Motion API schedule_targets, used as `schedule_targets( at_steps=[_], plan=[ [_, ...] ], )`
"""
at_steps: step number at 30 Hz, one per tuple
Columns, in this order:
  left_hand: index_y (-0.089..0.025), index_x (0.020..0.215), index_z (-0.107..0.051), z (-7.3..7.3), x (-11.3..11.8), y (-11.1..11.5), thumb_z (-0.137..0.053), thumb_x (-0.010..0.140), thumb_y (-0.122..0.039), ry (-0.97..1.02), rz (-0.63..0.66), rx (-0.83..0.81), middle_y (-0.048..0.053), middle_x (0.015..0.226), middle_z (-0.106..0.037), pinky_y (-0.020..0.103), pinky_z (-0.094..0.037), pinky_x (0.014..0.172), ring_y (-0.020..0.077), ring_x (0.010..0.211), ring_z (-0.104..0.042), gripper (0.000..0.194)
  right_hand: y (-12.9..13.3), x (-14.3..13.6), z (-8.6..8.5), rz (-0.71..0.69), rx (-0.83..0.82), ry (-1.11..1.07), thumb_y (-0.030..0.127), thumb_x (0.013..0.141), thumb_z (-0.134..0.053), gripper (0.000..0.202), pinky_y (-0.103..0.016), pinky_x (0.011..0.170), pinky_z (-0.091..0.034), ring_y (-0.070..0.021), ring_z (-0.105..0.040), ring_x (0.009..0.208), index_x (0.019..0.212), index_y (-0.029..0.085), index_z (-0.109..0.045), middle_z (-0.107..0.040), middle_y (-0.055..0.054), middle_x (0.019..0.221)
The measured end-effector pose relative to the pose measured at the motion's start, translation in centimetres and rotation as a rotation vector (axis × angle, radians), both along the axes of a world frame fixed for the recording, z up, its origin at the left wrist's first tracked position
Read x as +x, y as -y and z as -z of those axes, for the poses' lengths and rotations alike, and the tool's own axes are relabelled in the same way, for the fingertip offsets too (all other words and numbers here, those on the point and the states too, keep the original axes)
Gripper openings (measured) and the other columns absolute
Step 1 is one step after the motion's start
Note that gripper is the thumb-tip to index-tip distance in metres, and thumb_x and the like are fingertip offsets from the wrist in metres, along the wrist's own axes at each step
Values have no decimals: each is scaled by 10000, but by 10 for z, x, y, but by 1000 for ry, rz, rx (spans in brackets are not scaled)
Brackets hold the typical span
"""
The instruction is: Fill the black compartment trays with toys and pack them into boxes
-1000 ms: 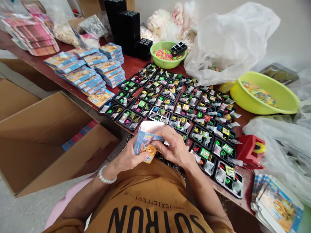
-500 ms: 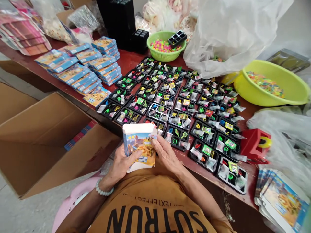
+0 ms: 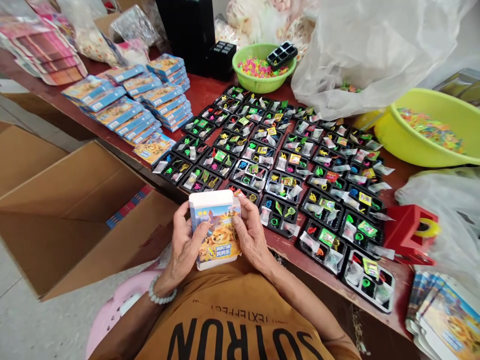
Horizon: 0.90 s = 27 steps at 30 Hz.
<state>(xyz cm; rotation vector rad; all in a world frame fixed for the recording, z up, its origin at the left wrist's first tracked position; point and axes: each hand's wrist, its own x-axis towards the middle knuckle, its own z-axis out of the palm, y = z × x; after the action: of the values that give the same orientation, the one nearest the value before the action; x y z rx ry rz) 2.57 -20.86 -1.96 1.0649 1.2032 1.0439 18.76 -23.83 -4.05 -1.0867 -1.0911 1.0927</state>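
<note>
Between both hands, close to my body, I hold a small printed cardboard box (image 3: 216, 235) with a dog picture on its front. Its white top flap stands up at the far end. My left hand (image 3: 185, 247) grips the left side, thumb on the printed face. My right hand (image 3: 252, 235) clasps the right side, its thumb also on the front and fingers behind. Just beyond the box lie rows of black compartment trays (image 3: 215, 162) filled with small colourful toys and wrapped packets. Whether anything is inside the box is hidden.
Stacks of blue boxes (image 3: 127, 112) stand at the table's left. An open carton (image 3: 71, 200) sits below. Green basket (image 3: 258, 82) and yellow basin (image 3: 420, 145) hold small plastic pieces. A red tape dispenser (image 3: 407, 227) and flat printed boxes (image 3: 446, 315) are at right.
My thumbs have shifted up and outward on the box, so more of its printed front shows. My right fingers now wrap its upper right edge. The view has turned slightly left.
</note>
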Motion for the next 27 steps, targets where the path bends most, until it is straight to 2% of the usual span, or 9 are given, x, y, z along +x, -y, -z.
schedule_targets(
  at_steps=[3, 7, 9, 13, 16, 18, 21, 25, 27],
  plan=[
    [-257, 1478, -369, -3, -6, 1, -783, 864, -471, -43, -6, 84, 138, 1316, -733, 371, -598, 931, 246, 1083, -739, 771, 0, -1, 4, -18, 15, 29, 503, 1062, -509, 459, -337, 1030, -558, -205, -649, 1238, 1447, 265, -429, -603, -124, 1419],
    [-219, 1334, -550, -4, -19, -2, -756, 870, -511, -150, 38, 82, 124, 1246, -751, 351, -598, 883, 254, 1044, -739, 585, -4, 4, 2, -84, -39, 98, 496, 1047, -526, 412, -271, 745, -575, -148, -682, 850, 1384, 264, -480, -667, -78, 1221],
    [-214, 1214, -644, -5, -26, -6, -725, 891, -530, -160, 105, 38, 80, 1098, -776, 318, -594, 809, 231, 935, -738, 459, -9, 7, -1, -85, -66, 189, 485, 1043, -525, 308, -254, 656, -521, -134, -621, 735, 1231, 243, -564, -678, -35, 1034],
    [-212, 1004, -757, -5, -36, -16, -692, 914, -519, -176, 173, 0, 38, 929, -762, 281, -571, 754, 198, 841, -700, 327, -23, 7, 0, 16, -12, 343, 458, 1033, -530, 307, -277, 719, -499, -161, -601, 786, 862, 215, -607, -657, -26, 864],
    [-200, 920, -780, 0, -38, -21, -782, 831, -474, -160, 94, 76, 57, 985, -769, 285, -579, 777, 207, 889, -706, 287, -27, 5, 4, 58, 56, 365, 406, 1018, -566, 216, -289, 714, -515, -166, -619, 772, 1085, 216, -644, -688, -36, 916],
    [-199, 962, -775, 4, -37, -22, -819, 789, -429, -153, 30, 133, 63, 988, -778, 289, -588, 773, 206, 883, -717, 292, -27, 6, 4, 44, 112, 418, 363, 1040, -545, 257, -298, 730, -529, -169, -637, 785, 1236, 216, -620, -698, -43, 940],
    [-208, 1061, -755, 3, -39, -21, -826, 781, -371, -173, 18, 173, 59, 941, -793, 301, -602, 763, 204, 847, -733, 332, -24, 16, -4, -94, 214, 535, 391, 1077, -524, 251, -311, 778, -541, -182, -661, 859, 1126, 209, -689, -700, -67, 962],
    [-205, 801, -776, -12, -41, -24, -804, 779, -370, -221, 165, 191, 75, 902, -788, 312, -608, 780, 215, 853, -731, 169, -27, 32, -18, -236, 201, 561, 461, 1039, -611, 301, -309, 751, -531, -180, -654, 824, 962, 194, -727, -693, -64, 896],
    [-204, 781, -780, -20, -40, -27, -824, 742, -371, -219, 192, 160, 62, 846, -774, 301, -602, 719, 208, 793, -713, 177, -32, 35, -22, -275, 137, 522, 429, 994, -686, 257, -297, 720, -514, -164, -636, 769, 910, 191, -737, -683, -43, 844]
  ],
)
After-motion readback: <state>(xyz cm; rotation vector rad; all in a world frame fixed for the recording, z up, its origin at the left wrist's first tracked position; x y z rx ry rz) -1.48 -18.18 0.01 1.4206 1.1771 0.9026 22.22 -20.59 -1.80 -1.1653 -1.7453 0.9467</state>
